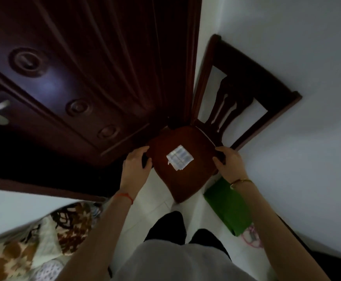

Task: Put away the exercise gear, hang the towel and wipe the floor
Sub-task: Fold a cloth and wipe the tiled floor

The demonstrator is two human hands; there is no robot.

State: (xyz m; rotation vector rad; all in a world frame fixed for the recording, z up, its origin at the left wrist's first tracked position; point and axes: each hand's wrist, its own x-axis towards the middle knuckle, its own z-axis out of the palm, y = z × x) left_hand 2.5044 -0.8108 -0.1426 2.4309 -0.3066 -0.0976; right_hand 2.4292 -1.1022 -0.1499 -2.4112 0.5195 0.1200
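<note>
Nearest, a brown-and-cream patterned blanket (43, 236) lies at the lower left, and a rolled green exercise mat (227, 207) rests on the white tiled floor (161, 197) against the white wall (307, 159) on the right. Beyond them the left hand (136, 163) and the right hand (229, 162) each curl their fingers around opposite side edges of the dark wooden chair's (183, 179) seat, where a small folded white cloth (179, 160) lies in the middle. Farther back, the chair's slatted back leans by the wall beside a dark carved wooden door (74, 78).
</note>
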